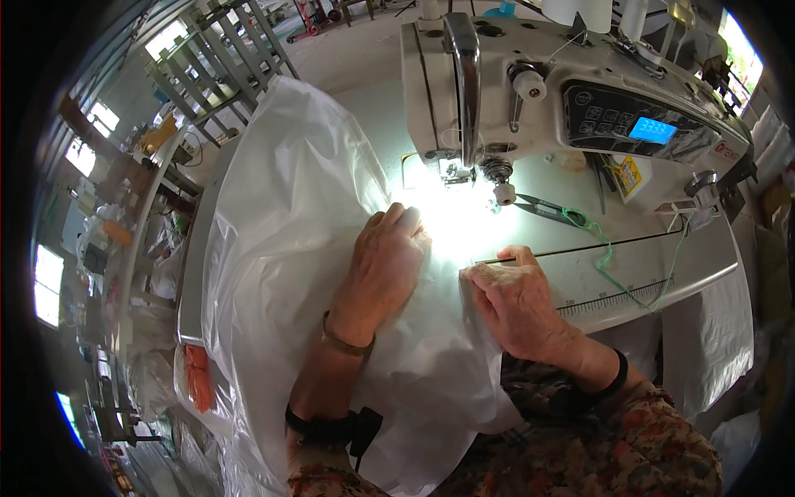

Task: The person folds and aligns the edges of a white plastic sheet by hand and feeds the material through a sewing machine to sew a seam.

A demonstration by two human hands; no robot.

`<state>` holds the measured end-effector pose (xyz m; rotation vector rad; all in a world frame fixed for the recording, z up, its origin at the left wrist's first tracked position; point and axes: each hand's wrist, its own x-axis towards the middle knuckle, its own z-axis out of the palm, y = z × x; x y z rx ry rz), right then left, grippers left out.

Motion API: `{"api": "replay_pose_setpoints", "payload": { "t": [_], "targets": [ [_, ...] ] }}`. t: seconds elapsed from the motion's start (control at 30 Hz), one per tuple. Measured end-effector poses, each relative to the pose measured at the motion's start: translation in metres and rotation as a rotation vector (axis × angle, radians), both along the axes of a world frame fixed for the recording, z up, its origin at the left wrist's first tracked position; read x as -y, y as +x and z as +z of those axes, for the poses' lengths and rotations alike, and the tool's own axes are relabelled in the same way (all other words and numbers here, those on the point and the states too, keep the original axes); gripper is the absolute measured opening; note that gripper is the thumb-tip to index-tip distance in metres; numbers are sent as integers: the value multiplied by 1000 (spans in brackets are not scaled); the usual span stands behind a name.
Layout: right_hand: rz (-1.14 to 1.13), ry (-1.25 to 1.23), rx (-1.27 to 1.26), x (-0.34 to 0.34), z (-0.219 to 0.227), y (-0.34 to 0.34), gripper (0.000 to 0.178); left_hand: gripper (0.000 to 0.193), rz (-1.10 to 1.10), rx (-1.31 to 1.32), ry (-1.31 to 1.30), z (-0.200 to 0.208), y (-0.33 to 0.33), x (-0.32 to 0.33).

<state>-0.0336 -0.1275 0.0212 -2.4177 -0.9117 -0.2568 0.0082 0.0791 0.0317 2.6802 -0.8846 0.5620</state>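
Observation:
A large white plastic-like sheet (290,215) lies over the left of the sewing table and hangs down over my lap. My left hand (381,269) has its fingers curled and gripping the sheet, just left of the bright patch below the needle. At the sheet's right edge, my right hand (515,302) is closed in a pinch on it, nearer to me. Above both hands stands a white sewing machine (530,91) with a lit blue display. Glare hides the needle area and the sheet's edge there.
Small black thread snips (551,209) with a green cord (609,257) lie on the bed, right of the needle. A red-orange bundle (197,378) hangs at the table's left edge. A grey metal rack (219,70) and cluttered shelving stand at the left. Thread cones (633,18) rise behind the machine.

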Motion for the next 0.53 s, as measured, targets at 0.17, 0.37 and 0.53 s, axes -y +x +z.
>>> {"api": "replay_pose_setpoints", "payload": {
  "t": [0.17, 0.37, 0.53],
  "targets": [
    [1, 34, 64, 1, -1, 0, 19, 2, 2, 10, 13, 3, -9, 6],
    [-15, 42, 10, 2, -5, -4, 16, 11, 69, -47, 50, 3, -16, 8],
    [-80, 56, 35, 1, -7, -4, 17, 30, 151, -124, -87, 7, -41, 14]
  ]
}}
